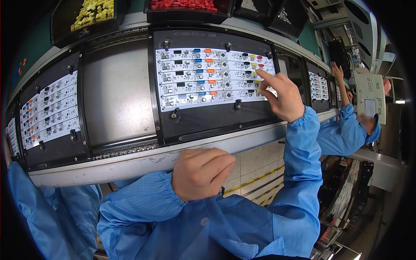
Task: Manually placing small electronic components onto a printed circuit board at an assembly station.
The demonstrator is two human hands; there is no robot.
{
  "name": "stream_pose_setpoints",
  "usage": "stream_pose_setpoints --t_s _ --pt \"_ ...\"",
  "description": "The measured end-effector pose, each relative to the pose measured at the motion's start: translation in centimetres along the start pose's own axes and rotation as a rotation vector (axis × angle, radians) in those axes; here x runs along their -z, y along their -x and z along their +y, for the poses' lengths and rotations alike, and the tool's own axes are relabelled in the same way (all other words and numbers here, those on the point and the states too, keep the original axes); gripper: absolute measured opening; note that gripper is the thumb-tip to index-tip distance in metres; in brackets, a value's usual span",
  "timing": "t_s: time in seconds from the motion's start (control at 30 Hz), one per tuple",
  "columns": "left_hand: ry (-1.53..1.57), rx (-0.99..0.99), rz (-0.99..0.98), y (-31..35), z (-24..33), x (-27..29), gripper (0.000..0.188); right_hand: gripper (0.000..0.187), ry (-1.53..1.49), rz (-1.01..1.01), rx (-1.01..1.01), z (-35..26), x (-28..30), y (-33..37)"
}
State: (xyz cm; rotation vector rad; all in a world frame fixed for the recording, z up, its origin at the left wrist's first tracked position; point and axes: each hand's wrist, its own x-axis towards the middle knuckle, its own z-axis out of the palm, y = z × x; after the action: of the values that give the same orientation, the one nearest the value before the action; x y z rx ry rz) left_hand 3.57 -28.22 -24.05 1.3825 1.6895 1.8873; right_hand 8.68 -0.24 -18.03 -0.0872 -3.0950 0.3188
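Note:
A white circuit board panel, cut into several strips, sits in a black carrier frame. Blue, orange, black, yellow and red connectors stand on it; red ones show only on the upper strips. My right hand is over the panel's right end. Its index finger reaches to the yellow connectors there, with the thumb apart and lower; whether the fingertip touches one I cannot tell. Closed in a fist, my left hand is by the metal rail at the near edge. Whatever it may hold is hidden.
Black bins with yellow parts, red parts and white parts line the far side. Another carrier with boards is at left. A bare metal plate lies between. Co-workers in blue sleeves are on both sides.

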Motion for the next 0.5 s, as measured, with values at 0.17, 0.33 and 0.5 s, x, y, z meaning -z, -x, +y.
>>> stream_pose_setpoints --t_s 0.17,0.33,0.5 --pt "-0.008 -0.013 0.003 0.02 -0.01 0.15 0.014 0.060 -0.040 0.015 -0.012 0.02 -0.10 0.13" --pt "-0.008 -0.013 0.001 0.17 -0.09 0.29 0.014 0.060 -0.024 0.012 -0.022 0.03 -0.25 0.11" --pt "-0.009 -0.015 0.000 0.26 -0.06 0.36 0.014 0.060 -0.011 0.016 -0.033 -0.23 -0.28 0.15"
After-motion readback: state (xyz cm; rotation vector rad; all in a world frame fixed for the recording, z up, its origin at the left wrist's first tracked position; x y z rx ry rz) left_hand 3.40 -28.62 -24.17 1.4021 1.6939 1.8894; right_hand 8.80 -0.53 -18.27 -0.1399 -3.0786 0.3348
